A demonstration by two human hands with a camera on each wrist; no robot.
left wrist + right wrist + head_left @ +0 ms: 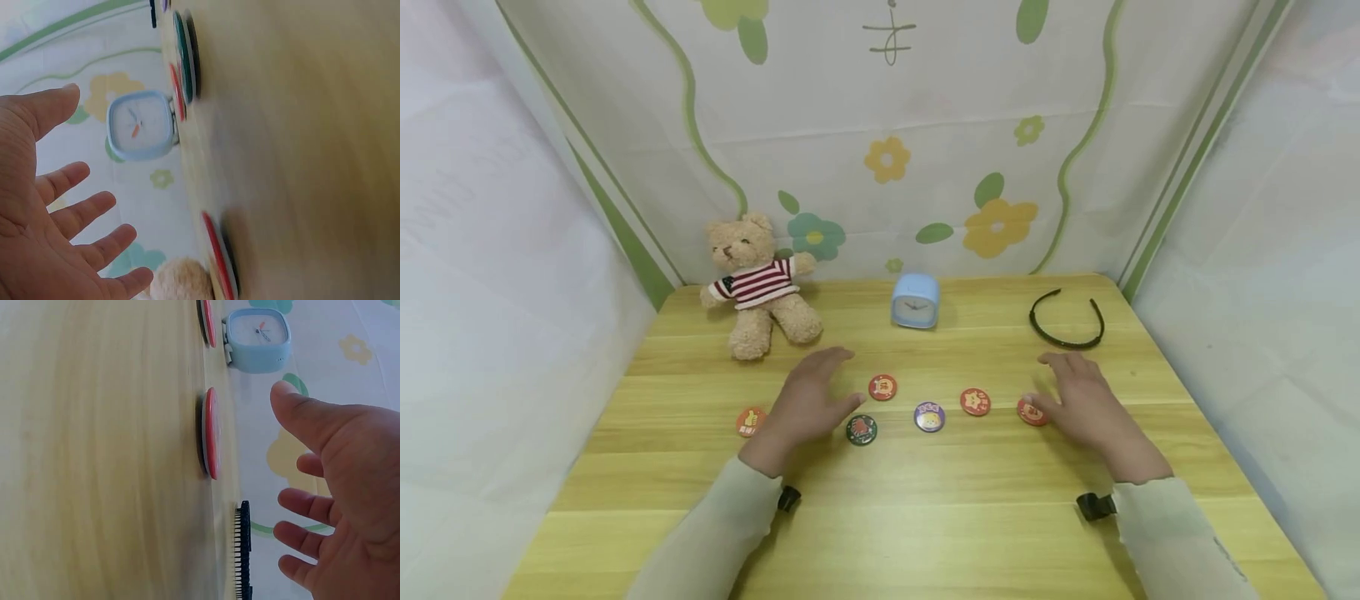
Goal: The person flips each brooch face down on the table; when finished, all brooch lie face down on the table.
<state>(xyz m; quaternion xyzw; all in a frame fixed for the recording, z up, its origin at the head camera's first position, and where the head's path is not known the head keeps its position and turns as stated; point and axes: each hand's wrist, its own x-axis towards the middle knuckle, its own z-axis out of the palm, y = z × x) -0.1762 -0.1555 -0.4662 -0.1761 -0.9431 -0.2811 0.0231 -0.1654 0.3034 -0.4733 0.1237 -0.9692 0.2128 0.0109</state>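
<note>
Both hands hover above a wooden table and hold nothing. My left hand (808, 400), fingers spread, is between an orange-red badge (749, 422) on its left and a dark green badge (861, 430) on its right. Just beyond that green one lies a red badge (883, 387). Toward the middle are a purple badge (929, 417) and a red star badge (975, 402). My right hand (1086, 408) is beside another red badge (1032, 411), which its thumb partly covers in the head view. In the right wrist view the thumb and fingers (306, 506) are apart, touching nothing.
A teddy bear (763, 287) in a striped sweater sits at the back left of the table (910, 533). A light-blue clock (915, 301) stands at the back middle. At the back right lies a black headband (1066, 342). A flowered cloth (820, 100) hangs behind.
</note>
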